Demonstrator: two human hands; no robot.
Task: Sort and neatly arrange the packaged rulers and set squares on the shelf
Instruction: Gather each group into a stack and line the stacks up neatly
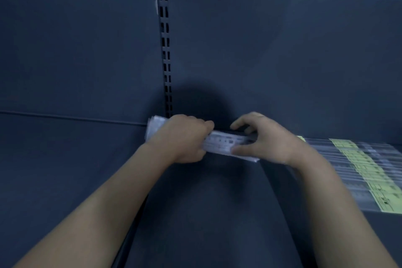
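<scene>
A bundle of clear-packaged rulers (224, 142) with white printed labels lies crosswise near the back of the dark shelf (206, 213). My left hand (185, 137) grips its left part, fingers curled over the top. My right hand (265, 137) pinches its right end, thumb below and fingers above. The bundle's left end (155, 126) sticks out past my left hand. A row of packaged rulers with yellow-green labels (359, 165) lies flat on the shelf to the right, partly hidden by my right forearm.
The dark back panel (282, 61) rises behind the shelf. A slotted upright (165, 50) runs up it just above the bundle. A second shelf section (65, 159) extends to the left.
</scene>
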